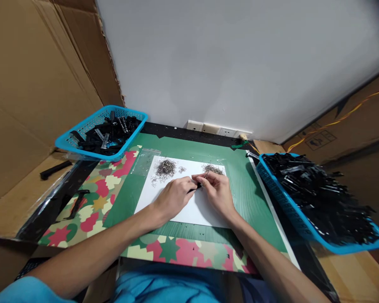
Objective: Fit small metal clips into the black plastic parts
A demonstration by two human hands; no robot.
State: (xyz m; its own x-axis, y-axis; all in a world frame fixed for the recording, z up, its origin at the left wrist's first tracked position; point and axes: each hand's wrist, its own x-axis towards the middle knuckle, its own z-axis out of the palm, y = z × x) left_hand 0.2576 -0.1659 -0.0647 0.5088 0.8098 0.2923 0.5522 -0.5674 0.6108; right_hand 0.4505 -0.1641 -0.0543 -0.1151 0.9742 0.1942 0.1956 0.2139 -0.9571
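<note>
Small black part (194, 189), thin & dark, pinched btwn both hands (197, 193)

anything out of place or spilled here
A loose black part lies on the cardboard outside the left blue basket; a second black part lies at the camouflage mat's left edge. Metal bits lie scattered beside their pile on the white sheet.

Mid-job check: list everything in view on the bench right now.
Left basket: one, blue, back left, holds black parts.
Right basket: one, blue, right edge, heaped with black parts.
Green mat: one, centre.
Patterned mat: one, multicoloured, under green mat.
White sheet: one, on green mat.
Metal bits: two piles, silver, sheet's far side.
Bag: one, clear, beside sheet.
Small piece: one, black, between both hands.
Left hand: pinching small piece.
Right hand: fingers at the piece.
</note>
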